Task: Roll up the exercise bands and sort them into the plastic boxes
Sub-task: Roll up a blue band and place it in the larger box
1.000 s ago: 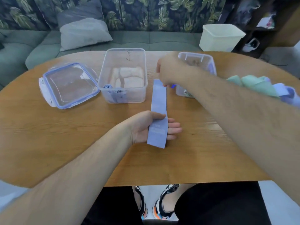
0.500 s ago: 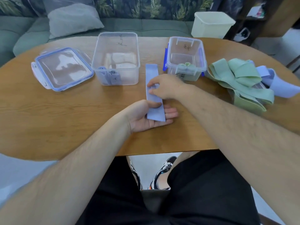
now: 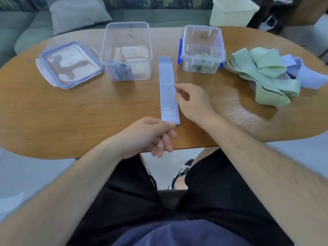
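1. The blue band [image 3: 167,89] lies flat and unrolled on the table [image 3: 88,112].
2. Left of the band's far end stands the larger clear box [image 3: 126,50]. The smaller box [image 3: 202,48] stands right of it.
3. The left hand [image 3: 149,135], fingers curled, meets the band's near end. Whether it pinches the band cannot be told.
4. The right hand [image 3: 193,102] sits just right of the band, loosely curled, holding nothing.
5. A pile of bands [image 3: 266,75] lies well right of the band.

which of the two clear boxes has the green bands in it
The smaller box with blue latches, right of the flat blue band: a green roll lies inside. The taller box holds blue rolls.
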